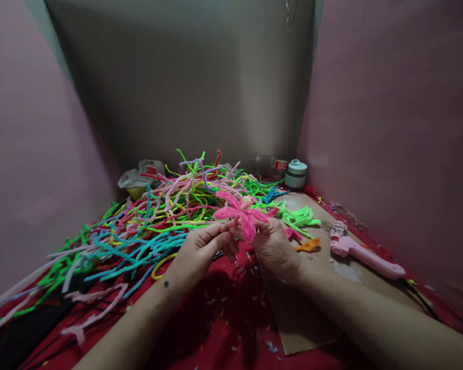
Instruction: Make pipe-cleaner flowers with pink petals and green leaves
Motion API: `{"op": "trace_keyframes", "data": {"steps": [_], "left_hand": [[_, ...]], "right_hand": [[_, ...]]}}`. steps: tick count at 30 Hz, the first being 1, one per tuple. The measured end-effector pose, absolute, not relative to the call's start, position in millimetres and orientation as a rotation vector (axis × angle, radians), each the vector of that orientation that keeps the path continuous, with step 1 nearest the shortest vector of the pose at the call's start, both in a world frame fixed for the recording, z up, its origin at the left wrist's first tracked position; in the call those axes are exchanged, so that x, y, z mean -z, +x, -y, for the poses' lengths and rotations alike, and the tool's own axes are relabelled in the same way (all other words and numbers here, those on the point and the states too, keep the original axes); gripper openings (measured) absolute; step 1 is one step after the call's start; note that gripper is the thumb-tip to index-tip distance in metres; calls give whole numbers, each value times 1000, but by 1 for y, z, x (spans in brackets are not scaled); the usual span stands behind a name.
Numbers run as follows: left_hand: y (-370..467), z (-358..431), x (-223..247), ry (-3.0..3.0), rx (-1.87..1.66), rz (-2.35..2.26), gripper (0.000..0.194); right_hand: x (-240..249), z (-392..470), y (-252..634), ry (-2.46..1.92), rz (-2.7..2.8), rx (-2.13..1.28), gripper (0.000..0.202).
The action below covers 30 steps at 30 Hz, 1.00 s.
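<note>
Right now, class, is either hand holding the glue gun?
No, the glue gun lies on the cardboard, while the left hand and right hand are at the pink flower.

right hand [275,249]: fingertips partly hidden by pink flower [248,226] | left forearm [146,318], right forearm [362,308]: cut off by frame edges | cardboard [293,318]: partly hidden by right forearm | clear container [269,165], perhaps a bottle: blurred | scraps [270,346]: too small to tell

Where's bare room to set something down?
Barest: near corner of the cardboard, bordered by the right forearm and red cloth. Left of that, the cloth is open but scattered with scraps. Crowded: left and centre-back, under pipe cleaners; cardboard's right side, under the glue gun.
</note>
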State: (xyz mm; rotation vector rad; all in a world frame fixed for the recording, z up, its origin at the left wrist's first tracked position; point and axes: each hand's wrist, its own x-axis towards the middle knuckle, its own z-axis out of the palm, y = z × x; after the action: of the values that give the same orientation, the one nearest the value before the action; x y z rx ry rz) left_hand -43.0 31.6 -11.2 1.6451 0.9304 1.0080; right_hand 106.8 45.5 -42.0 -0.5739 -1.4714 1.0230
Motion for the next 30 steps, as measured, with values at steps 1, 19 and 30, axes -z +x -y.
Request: {"op": "trace_keyframes", "data": {"steps": [1,19,30], "left_hand": [[-43,-32,8,1658,-1047,-965,13],[-47,-21,6,1258,-989,-663,28],[-43,-16,5,1320,-1018,-692,12]], "right_hand": [[43,-46,109,-623,1513,-875,19],[40,-43,115,-747,1677,-229,15],[38,-39,116,-759,1725,-180,22]]}}
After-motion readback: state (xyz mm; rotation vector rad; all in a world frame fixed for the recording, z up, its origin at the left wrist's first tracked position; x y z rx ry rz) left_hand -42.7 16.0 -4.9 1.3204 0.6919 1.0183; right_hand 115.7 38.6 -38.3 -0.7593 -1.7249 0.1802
